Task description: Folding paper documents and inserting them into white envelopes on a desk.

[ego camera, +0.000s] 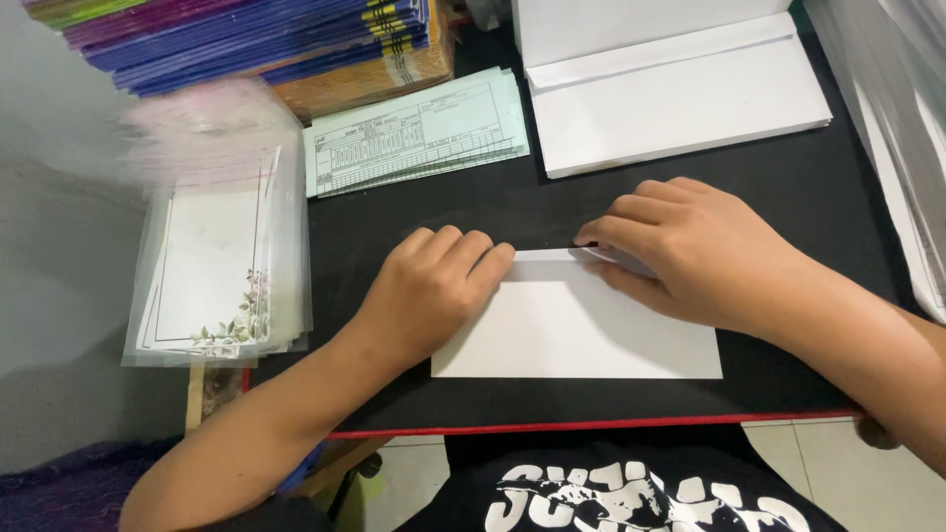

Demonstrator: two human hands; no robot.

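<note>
A white envelope (576,330) lies flat on the black tabletop (434,212) in front of me. My left hand (429,291) presses down on its upper left corner with curled fingers. My right hand (680,251) rests on its upper right part, fingertips pinching the folded flap along the top edge. Both hands touch the envelope; neither lifts it.
A stack of white envelopes (680,94) lies at the back right. Printed pale green forms (414,133) sit at the back middle. Clear sleeves holding floral-bordered cards (217,266) are stacked at left. Coloured notebooks (256,39) are piled at the back left. The table's red front edge (591,426) is near me.
</note>
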